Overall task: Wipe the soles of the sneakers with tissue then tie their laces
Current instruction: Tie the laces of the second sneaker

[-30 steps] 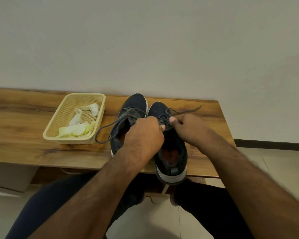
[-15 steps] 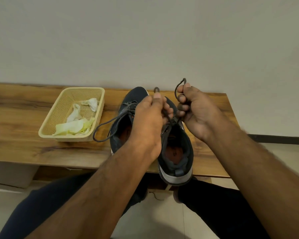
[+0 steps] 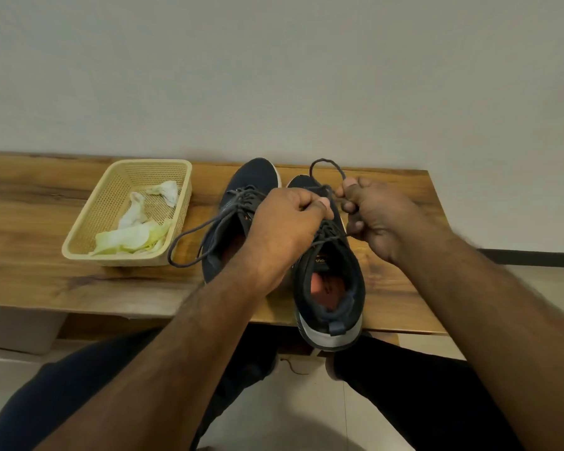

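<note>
Two dark navy sneakers stand side by side on the wooden bench [image 3: 39, 284], toes toward the wall. The right sneaker [image 3: 331, 288] has its heel over the bench's front edge and shows an orange insole. My left hand [image 3: 287, 229] pinches one end of its lace above the tongue. My right hand [image 3: 376, 216] pinches the other end, and a lace loop [image 3: 326, 164] rises above its thumb. The left sneaker [image 3: 241, 196] is partly hidden by my left hand; its loose lace [image 3: 189, 236] trails left over the bench.
A cream plastic basket [image 3: 88, 219] holding crumpled white and yellowish tissue [image 3: 134, 232] sits left of the sneakers on the bench. The bench stands against a plain wall. My dark-trousered legs are below the bench's front edge, over a tiled floor.
Both hands kept hold of the right sneaker's lace ends, lifted them, then came down lower over the tongue. A loop now stands above my right thumb. The view shifted slightly.
</note>
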